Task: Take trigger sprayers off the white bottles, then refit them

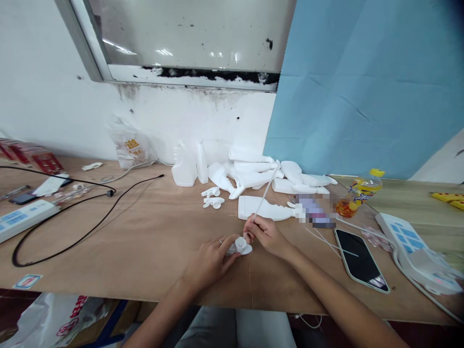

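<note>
Near the table's front edge, my left hand [211, 258] is closed around a white spray head [240, 245], whose round collar faces up. My right hand [266, 234] pinches a thin white tube [266, 193] that slants up and to the right. The tube's lower end is by the spray head; whether the two touch is hidden by my fingers. Just beyond my hands a white bottle [263, 208] lies on its side. Two more white spray heads [213, 198] rest left of that bottle.
Several white bottles [253, 179] lie against the wall, with others upright [184, 166]. A phone [360, 258], a drink bottle [362, 193] and a power strip [413, 251] are at right. A black cable [105, 215] and another power strip [27, 217] are at left.
</note>
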Action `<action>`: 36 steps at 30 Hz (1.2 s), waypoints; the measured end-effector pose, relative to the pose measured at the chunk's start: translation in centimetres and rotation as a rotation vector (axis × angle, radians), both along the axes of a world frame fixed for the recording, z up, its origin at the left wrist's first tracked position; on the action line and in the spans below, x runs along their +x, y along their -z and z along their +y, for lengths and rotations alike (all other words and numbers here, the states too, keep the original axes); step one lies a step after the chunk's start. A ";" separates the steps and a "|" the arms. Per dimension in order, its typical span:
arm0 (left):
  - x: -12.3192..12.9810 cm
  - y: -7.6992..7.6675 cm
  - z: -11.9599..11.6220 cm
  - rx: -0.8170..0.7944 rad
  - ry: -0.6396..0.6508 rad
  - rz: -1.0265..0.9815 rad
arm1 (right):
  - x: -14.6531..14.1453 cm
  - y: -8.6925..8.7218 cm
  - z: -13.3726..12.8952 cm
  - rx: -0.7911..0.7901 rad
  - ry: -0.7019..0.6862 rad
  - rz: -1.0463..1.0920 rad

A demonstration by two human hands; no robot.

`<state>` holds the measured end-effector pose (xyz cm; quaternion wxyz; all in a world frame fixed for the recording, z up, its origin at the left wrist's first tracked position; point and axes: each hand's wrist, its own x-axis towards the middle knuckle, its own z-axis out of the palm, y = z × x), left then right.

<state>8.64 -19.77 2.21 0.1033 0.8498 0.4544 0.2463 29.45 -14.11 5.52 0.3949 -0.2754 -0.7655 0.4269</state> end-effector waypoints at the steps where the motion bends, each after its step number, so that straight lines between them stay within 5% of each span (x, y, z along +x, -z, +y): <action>1: 0.0 0.1 0.0 0.004 0.001 0.003 | 0.0 0.0 0.0 0.017 0.003 -0.023; 10: -0.1 0.3 0.1 0.012 -0.003 0.008 | -0.3 0.3 -0.6 0.267 0.008 -0.280; 17: 0.1 -0.1 -0.1 -0.033 0.001 -0.015 | -0.2 2.5 -0.1 0.277 0.078 -0.250; 22: -0.6 -0.7 0.9 -0.145 -0.050 -0.187 | 0.6 1.9 -0.2 0.346 0.056 -0.192; 27: 0.0 -2.4 2.5 -0.286 -0.066 -0.470 | 1.9 1.3 0.8 0.809 0.094 -0.345; 31: 0.4 -4.8 4.7 -0.325 0.052 -0.400 | 2.7 1.3 1.5 1.062 0.104 -0.347; 33: -0.9 -6.2 7.6 -0.150 -0.077 -0.411 | 3.3 1.0 1.6 0.986 0.212 -0.241; 36: -4.7 -7.7 13.9 0.332 -0.562 -0.456 | 4.5 0.4 1.9 0.708 0.517 -0.006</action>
